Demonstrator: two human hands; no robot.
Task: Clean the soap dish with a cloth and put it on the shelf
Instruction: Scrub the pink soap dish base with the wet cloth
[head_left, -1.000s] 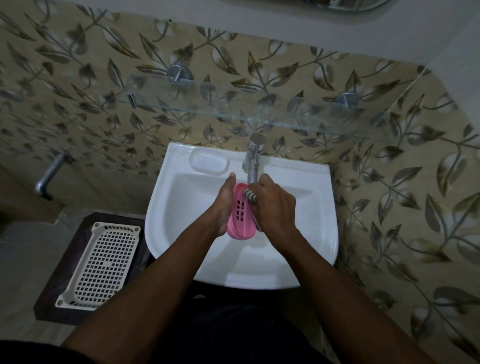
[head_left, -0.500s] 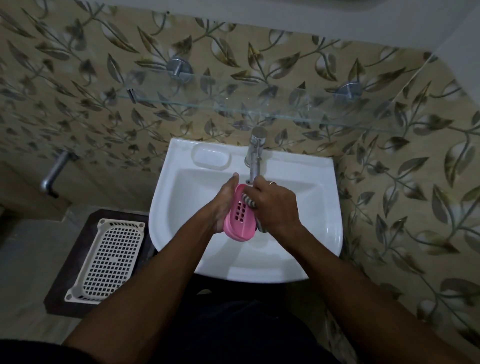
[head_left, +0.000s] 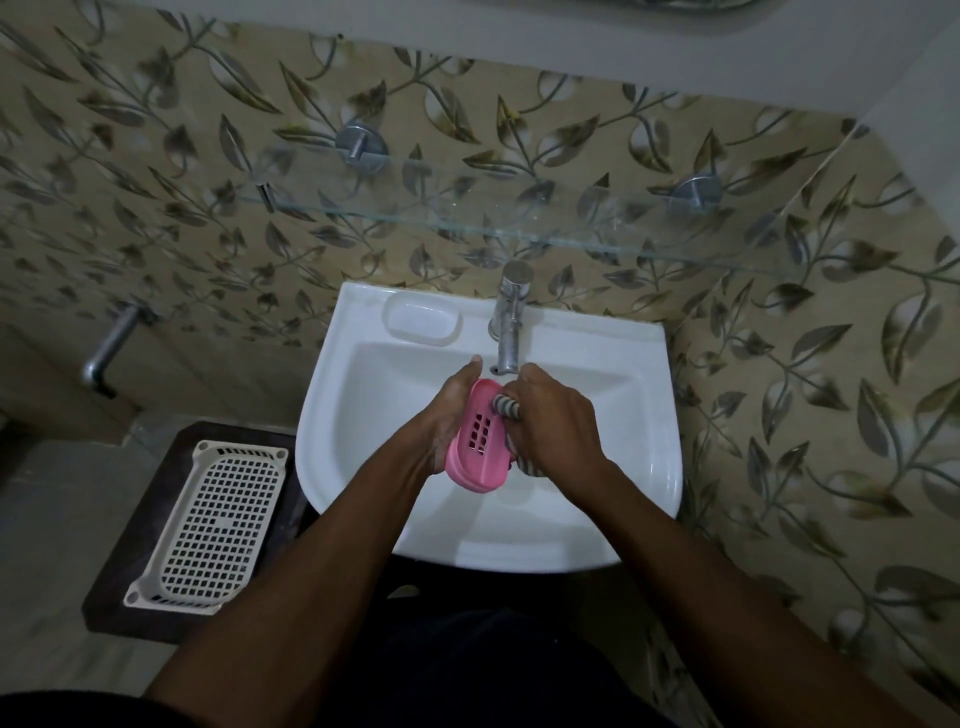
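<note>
Now, soap dish (head_left: 480, 447) against left fingers (head_left: 460, 385), cloth (head_left: 506, 406) under right fingers (head_left: 531, 383).

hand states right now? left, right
Left hand: holding the pink slotted plastic soap dish.
Right hand: gripping the grey striped cloth, held against the dish.

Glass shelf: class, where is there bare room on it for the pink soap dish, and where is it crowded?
Nothing shows on the glass shelf between its two brackets, above the tap. The basin's moulded recess, left of the tap, is bare. Crowded: under the spout, where the left hand holds the soap dish and the right hand grips the cloth.
</note>
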